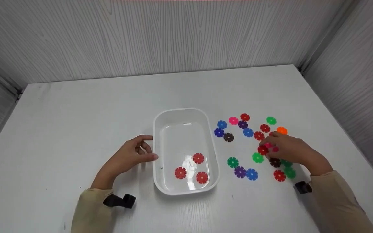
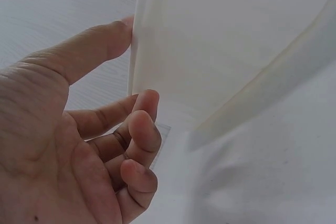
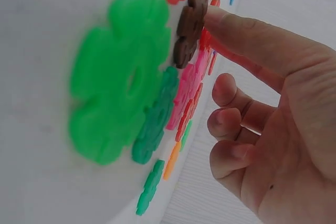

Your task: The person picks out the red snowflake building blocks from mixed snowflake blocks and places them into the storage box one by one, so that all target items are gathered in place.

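My left hand [image 1: 133,155] is at the left side of a white tray [image 1: 158,129]. Its thumb and index finger are spread along the tray's outer wall, the thumb tip at the rim; in the left wrist view the other fingers [image 2: 143,132] bend loosely beside the wall. Three red snowflake discs [image 1: 180,172] lie flat inside the tray. On the right, my right hand [image 1: 291,149] pinches another red snowflake disc [image 1: 263,150] between thumb and index finger, low over the scattered discs. The right wrist view shows this disc mostly hidden behind the thumb [image 3: 247,32].
Several loose discs lie right of the tray: blue [image 1: 222,124], pink [image 1: 233,120], purple [image 1: 240,172], green [image 1: 257,158] and orange [image 1: 282,130]. Some partly hide under my right hand. The white table [image 1: 86,110] ends at a wood-grain panel [image 1: 173,38] behind.
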Tool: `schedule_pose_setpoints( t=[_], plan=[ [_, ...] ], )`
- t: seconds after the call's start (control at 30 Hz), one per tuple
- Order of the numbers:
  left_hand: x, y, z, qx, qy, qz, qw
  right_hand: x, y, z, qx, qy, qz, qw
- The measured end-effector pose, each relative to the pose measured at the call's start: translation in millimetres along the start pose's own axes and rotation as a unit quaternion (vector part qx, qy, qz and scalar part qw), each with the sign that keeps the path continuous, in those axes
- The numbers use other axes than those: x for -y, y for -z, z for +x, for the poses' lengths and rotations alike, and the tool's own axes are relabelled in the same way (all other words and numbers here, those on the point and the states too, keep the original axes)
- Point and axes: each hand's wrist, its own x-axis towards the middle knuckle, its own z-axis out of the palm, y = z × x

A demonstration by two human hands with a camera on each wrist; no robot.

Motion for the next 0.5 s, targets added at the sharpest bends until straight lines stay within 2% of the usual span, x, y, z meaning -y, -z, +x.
schedule_pose_setpoints(
  t=[0.33,0.5],
  plan=[
    [1.8,-0.2,0.2,0.002,-0.001,-0.003,1.0,2.9,-3.0,1.2,-0.038,0.033,-0.054,0.9973],
    [0.4,-0.6,-0.4,0.003,-0.004,-0.004,1.0,1.4,-3.7,1.6,-0.036,0.021,-0.04,0.9984]
  ],
)
